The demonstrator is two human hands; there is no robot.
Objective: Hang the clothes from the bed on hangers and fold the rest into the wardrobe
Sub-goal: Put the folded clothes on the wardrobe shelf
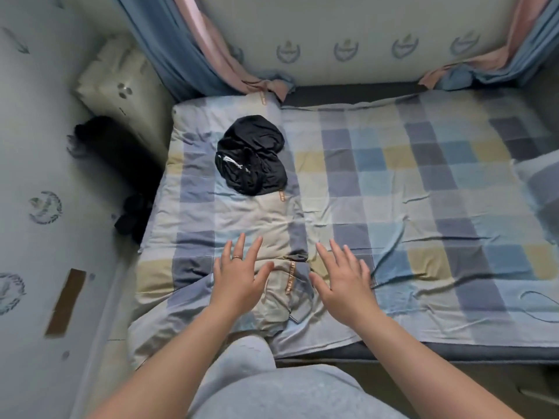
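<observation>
A crumpled black garment with a white mark lies on the folded checked quilt at the left side of the bed. My left hand and my right hand are stretched out side by side over the near end of the quilt, palms down, fingers spread, holding nothing. Both hands are well short of the black garment. A ring sits on a left finger.
A cream pillow leans in the left corner against the wall, with dark items in the gap beside the bed. Blue and pink curtains hang at the back. Another pillow edge shows at the right.
</observation>
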